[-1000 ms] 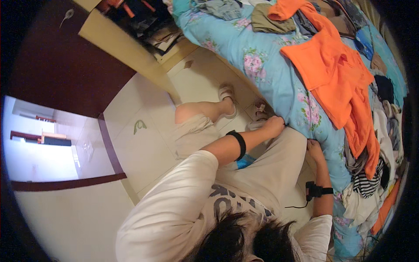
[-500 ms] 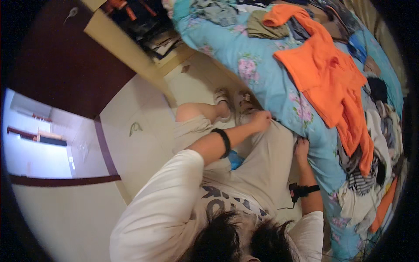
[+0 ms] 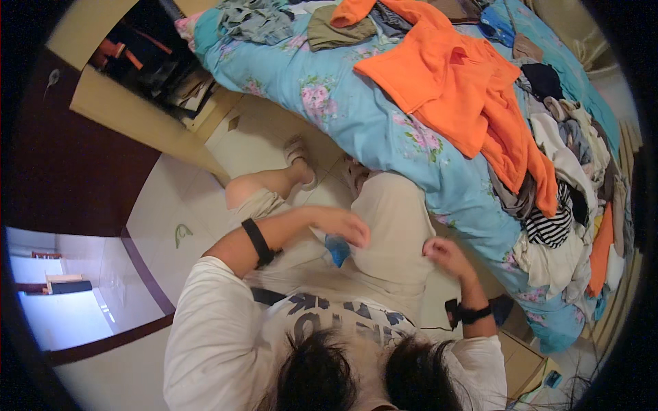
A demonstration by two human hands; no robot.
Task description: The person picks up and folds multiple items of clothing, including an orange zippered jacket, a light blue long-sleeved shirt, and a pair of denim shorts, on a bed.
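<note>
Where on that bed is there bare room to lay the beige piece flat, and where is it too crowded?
Bare sheet shows on the blue floral bedspread along its near edge, between the orange garment and the beige garment that both hands grip: left hand, right hand. The clothes heap crowds the far right side. The tiled floor by the wardrobe is open.

Left hand hangs out in front, fingers loosely curled, forearm bent at elbow with a dark band. Right hand closed in a loose fist, wrist strapped, arm tucked close.
</note>
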